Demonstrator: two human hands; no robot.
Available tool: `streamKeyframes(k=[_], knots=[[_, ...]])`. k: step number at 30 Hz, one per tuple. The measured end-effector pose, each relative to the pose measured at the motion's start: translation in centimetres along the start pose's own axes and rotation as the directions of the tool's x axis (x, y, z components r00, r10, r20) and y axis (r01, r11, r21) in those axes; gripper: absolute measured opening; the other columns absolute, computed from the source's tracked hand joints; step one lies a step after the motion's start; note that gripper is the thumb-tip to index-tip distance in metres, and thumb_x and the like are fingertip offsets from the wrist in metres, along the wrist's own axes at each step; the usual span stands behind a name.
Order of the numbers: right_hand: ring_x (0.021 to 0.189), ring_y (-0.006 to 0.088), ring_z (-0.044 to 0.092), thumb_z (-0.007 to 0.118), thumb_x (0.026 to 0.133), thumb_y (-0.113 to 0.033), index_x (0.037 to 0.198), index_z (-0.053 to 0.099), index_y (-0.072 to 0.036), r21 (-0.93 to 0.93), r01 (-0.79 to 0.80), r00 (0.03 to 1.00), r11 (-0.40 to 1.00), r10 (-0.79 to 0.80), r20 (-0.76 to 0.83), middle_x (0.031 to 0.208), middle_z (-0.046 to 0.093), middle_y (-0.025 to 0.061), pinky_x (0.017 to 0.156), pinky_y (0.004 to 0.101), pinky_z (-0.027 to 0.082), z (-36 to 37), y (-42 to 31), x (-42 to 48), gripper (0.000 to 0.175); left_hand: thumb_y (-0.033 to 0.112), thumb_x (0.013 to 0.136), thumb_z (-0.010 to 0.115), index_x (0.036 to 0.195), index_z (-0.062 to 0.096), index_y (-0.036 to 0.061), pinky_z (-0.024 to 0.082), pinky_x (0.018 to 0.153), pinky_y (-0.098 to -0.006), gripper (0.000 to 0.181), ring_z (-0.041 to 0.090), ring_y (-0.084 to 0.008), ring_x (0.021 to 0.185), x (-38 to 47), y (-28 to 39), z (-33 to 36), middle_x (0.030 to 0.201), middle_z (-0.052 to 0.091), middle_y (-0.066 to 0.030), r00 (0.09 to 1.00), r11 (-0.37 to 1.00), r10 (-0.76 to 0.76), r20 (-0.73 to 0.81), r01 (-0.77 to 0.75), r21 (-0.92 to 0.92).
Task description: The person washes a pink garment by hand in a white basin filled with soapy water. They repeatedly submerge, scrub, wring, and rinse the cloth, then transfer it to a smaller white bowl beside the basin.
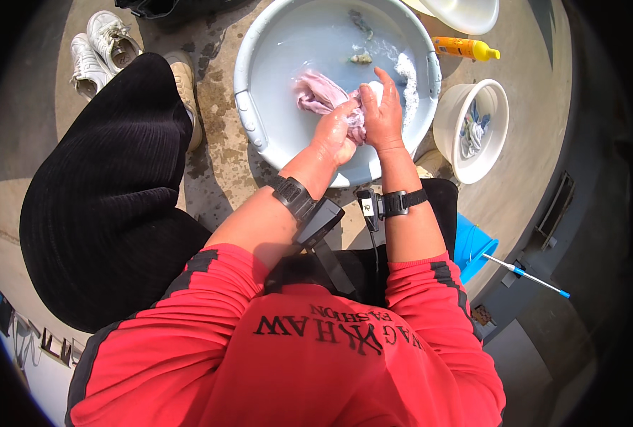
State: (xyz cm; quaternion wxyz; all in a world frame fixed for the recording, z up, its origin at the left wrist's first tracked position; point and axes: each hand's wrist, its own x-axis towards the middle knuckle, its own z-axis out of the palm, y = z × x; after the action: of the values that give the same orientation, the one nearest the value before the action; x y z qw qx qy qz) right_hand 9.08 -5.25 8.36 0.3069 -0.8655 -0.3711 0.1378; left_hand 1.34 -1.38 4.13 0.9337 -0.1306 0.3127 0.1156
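A wet pink cloth (321, 93) hangs partly over the water in a large pale-blue plastic basin (246, 109). My left hand (333, 131) is closed around its bunched, foamy end. Close beside it, my right hand (384, 115) touches the cloth and holds a white bar (376, 92) that looks like soap, mostly hidden by the fingers. White suds (408, 88) float along the basin's right side. Farther out in the water lies a small sodden greenish item (361, 57), its kind unclear.
A yellow-orange bottle (461, 48) lies right of the basin. Nearby are a white bucket (479, 171) with cloth (474, 136) inside and a blue bucket (466, 248) with a stick-like handle (530, 276). White sneakers (100, 53) stand at the left on wet concrete (220, 112).
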Motion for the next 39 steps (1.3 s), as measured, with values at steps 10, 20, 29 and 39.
streamKeyframes(k=[10, 20, 29, 39], knots=[[0.107, 0.0378, 0.047, 0.057, 0.084, -0.036, 0.128, 0.039, -0.002, 0.166, -0.146, 0.988, 0.975, 0.153, -0.035, 0.119, 0.048, 0.0244, 0.090, 0.0403, 0.039, 0.4, 1.4, -0.9, 0.059, 0.021, 0.093, 0.047, 0.116, 0.053, 0.0072, 0.048, 0.086, -0.0338, 0.027, 0.057, -0.0170, 0.101, -0.1, 0.5, 0.9, 0.110, 0.057, -0.0062, 0.996, 0.996, -0.085, 0.000, 0.085, -0.021], [0.099, 0.0397, 0.051, 0.059, 0.083, -0.038, 0.124, 0.044, -0.004, -0.190, -0.047, 0.997, 0.981, 0.057, 0.045, 0.107, 0.053, 0.0237, 0.087, 0.0413, 0.041, -0.7, 2.7, 0.9, 0.056, 0.014, 0.091, 0.046, 0.104, 0.054, 0.0029, 0.051, 0.062, -0.0308, 0.019, 0.061, -0.0203, 0.078, 0.3, 0.0, 0.1, 0.091, 0.060, -0.0067, 0.995, 0.996, -0.068, -0.068, 0.071, 0.047], [0.094, 0.0342, 0.052, 0.067, 0.074, -0.038, 0.117, 0.050, -0.010, -0.130, 0.386, 0.900, 0.913, -0.342, 0.269, 0.100, 0.054, 0.0138, 0.082, 0.0422, 0.044, 0.6, -0.7, -2.0, 0.053, 0.024, 0.095, 0.036, 0.108, 0.054, 0.0074, 0.050, 0.080, -0.0371, 0.028, 0.059, -0.0216, 0.094, -0.3, 1.4, 0.4, 0.102, 0.060, -0.0078, 0.963, 0.993, -0.037, -0.265, 0.066, 0.101], [0.105, 0.0332, 0.048, 0.063, 0.080, -0.029, 0.128, 0.042, -0.008, -0.259, 0.290, 0.947, 0.921, -0.236, 0.220, 0.114, 0.050, 0.0184, 0.090, 0.0389, 0.039, 0.1, -2.4, -3.5, 0.056, 0.026, 0.095, 0.043, 0.099, 0.052, 0.0070, 0.052, 0.071, -0.0315, 0.021, 0.060, -0.0180, 0.079, 1.2, 1.2, -1.3, 0.085, 0.059, -0.0054, 0.990, 0.991, 0.003, 0.143, 0.016, -0.132]])
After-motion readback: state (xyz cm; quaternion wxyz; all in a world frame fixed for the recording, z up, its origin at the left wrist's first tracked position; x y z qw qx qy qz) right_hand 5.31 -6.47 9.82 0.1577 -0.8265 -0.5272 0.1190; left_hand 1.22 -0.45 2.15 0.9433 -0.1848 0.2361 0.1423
